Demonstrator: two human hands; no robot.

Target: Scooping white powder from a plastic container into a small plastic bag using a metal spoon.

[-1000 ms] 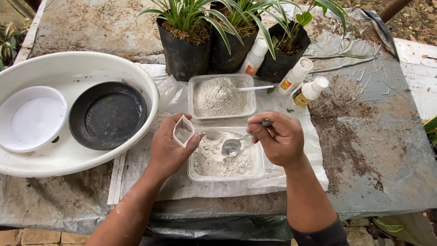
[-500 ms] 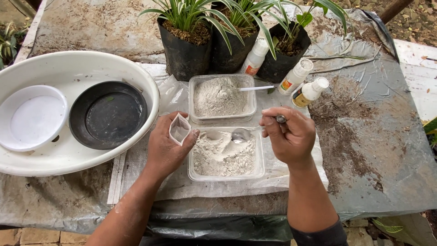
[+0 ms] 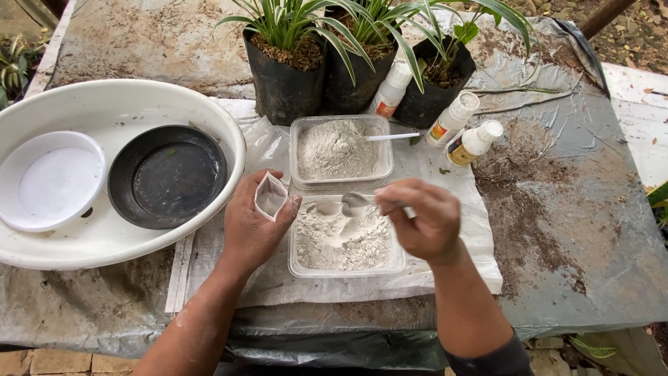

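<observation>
Item: small white sachet [image 3: 270, 197], mouth open and turned upward. We hold it pinched in our left hand [image 3: 252, 226], thumb and fingers closed around its lower part, just beside the left rim of the near clear tray [image 3: 346, 268] of grey-white powder.

Item: metal spoon [image 3: 356, 202], loaded with powder. Our right hand [image 3: 421, 221] grips its handle, fingers curled shut around it. Its long axis runs roughly left to right, bowl leading toward the sachet, over the far edge of the near tray.

Relation: the sachet lies to the left of the spoon's bowl, near but apart, at about the same height; the left hand already holds it, the right hand is the farther one.

Item: far clear tray [image 3: 341, 176], also with powder, a white stick resting in it, touching the near tray.

Surround: grey sheeting [image 3: 570, 209] over the tabletop; white basin [image 3: 118, 104] at its left edge carrying a white saucer [image 3: 50, 179] and a black saucer [image 3: 167, 175]; three potted plants [image 3: 285, 69] along the far edge, small white bottles [image 3: 463, 125] beside them.
</observation>
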